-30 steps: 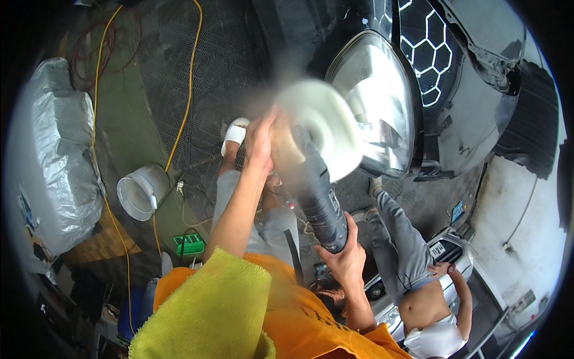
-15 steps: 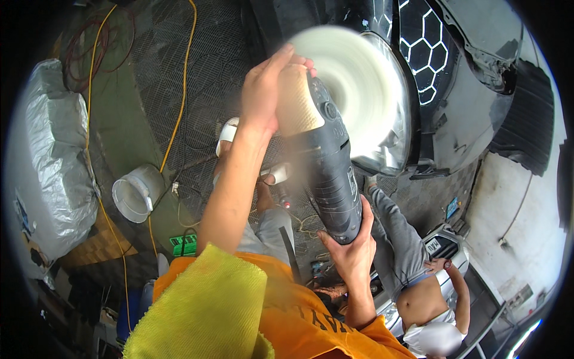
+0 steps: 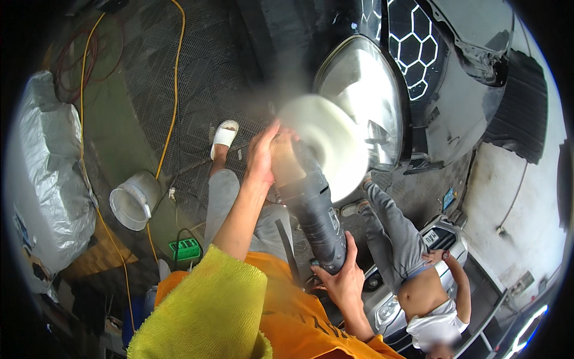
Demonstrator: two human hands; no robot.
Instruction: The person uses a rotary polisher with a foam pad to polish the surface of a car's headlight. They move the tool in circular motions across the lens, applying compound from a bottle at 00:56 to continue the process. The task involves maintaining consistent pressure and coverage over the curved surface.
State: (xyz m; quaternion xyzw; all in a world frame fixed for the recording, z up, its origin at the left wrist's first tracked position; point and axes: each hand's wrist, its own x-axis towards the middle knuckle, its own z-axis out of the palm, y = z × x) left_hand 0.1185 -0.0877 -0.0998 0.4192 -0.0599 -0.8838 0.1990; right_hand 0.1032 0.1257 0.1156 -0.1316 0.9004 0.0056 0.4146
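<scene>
My left hand (image 3: 261, 158) is wrapped round the tan-covered front of a black polisher (image 3: 314, 212). Around the rear end of its body my right hand (image 3: 343, 280) is closed, thumb on one side and fingers on the other. The round white pad (image 3: 335, 143) at the front is blurred as if spinning. Beyond it lies a clear car headlight (image 3: 365, 84) set in a dark, glossy car body. The pad overlaps the headlight's near edge in this view; whether they touch I cannot tell. A yellow-green towel (image 3: 203, 305) hangs over my orange shirt.
To the right stands another person (image 3: 421, 293), hand at the hip, in front of a parked silver car (image 3: 388, 308). A white bucket (image 3: 134, 200), yellow hoses (image 3: 177, 84), a green crate-like item (image 3: 185, 248) and a silver-covered bulky object (image 3: 57, 173) are at the left.
The polisher and both hands have come back toward me and slightly left, uncovering most of the headlight. My white-slippered left foot now shows more fully.
</scene>
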